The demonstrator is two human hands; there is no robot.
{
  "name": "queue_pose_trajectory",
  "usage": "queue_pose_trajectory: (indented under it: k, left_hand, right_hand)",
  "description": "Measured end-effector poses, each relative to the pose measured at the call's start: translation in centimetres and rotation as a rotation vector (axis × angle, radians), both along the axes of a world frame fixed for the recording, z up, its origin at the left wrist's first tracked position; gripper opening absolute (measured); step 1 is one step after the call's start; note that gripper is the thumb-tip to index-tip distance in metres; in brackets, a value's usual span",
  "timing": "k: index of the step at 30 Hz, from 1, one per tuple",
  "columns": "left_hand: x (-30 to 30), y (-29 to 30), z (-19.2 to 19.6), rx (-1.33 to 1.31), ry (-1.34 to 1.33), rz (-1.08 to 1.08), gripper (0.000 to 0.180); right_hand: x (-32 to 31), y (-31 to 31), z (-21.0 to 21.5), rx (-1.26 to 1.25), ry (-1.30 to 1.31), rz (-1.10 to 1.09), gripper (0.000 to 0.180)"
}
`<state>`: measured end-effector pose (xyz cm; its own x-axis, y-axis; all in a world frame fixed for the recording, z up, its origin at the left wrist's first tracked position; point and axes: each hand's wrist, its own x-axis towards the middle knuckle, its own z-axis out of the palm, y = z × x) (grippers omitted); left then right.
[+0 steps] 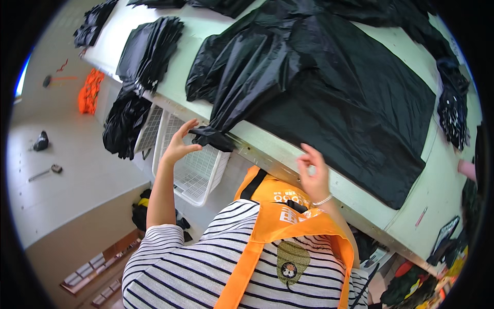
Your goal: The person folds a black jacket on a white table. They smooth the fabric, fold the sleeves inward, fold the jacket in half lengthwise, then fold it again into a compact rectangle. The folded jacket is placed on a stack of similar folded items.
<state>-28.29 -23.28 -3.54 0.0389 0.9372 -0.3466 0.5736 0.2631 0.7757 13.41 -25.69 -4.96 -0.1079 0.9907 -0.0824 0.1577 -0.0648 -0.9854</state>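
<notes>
A large sheet of thin, shiny black fabric lies over the table, flat on the right and bunched into folds on the left. One twisted corner of it hangs past the table's front edge. Beside that corner is my left hand, its thumb and fingers spread apart; the fabric's tip reaches toward the gap between them without being gripped. My right hand, with a beaded bracelet at the wrist, hovers at the front edge near the fabric's lower border. Its fingers are loosely bent and apart, and nothing shows in them.
Stacks of folded black fabric lie on the table's left end, and more black cloth hangs below. A white plastic basket stands under the front edge. A pen and a phone-like dark object lie at the right.
</notes>
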Motion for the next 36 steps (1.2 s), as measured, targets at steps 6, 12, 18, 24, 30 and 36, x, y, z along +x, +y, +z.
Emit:
queue_pose_trajectory:
  k: [6, 12, 18, 24, 30, 36]
  left_hand:
    - [4.8, -1.3, 1.5, -0.184, -0.168, 0.162, 0.03]
    - [15.3, -0.8, 4.9, 0.122, -0.564, 0.034, 0.036]
    - [21.1, 1.1, 7.4, -0.066, -0.455, 0.135, 0.023]
    - [22.6, 6.3, 4.4, 0.654, 0.337, 0.275, 0.022]
    - [28.4, 1.4, 5.5, 0.777, 0.01, -0.295, 0.023]
    - [26.8, 5.3, 2.7, 0.682, 0.08, -0.403, 0.036]
  right_hand:
    - [-7.8, 2.7, 0.8, 0.217, 0.006, 0.328, 0.059]
    - [-5.9, 3.1, 2.6, 0.213, 0.111, 0.01, 0.075]
    - [-2.2, 4.7, 6.2, 0.401, -0.135, -0.13, 0.076]
    - [0.5, 3.0, 6.7, 0.886, -0.305, 0.048, 0.07]
    - [6.5, 5.8, 3.5, 0.27, -0.221, -0.485, 0.054]
    - [20.3, 4.5, -3.1, 0.032, -0.557, -0.85, 0.065]
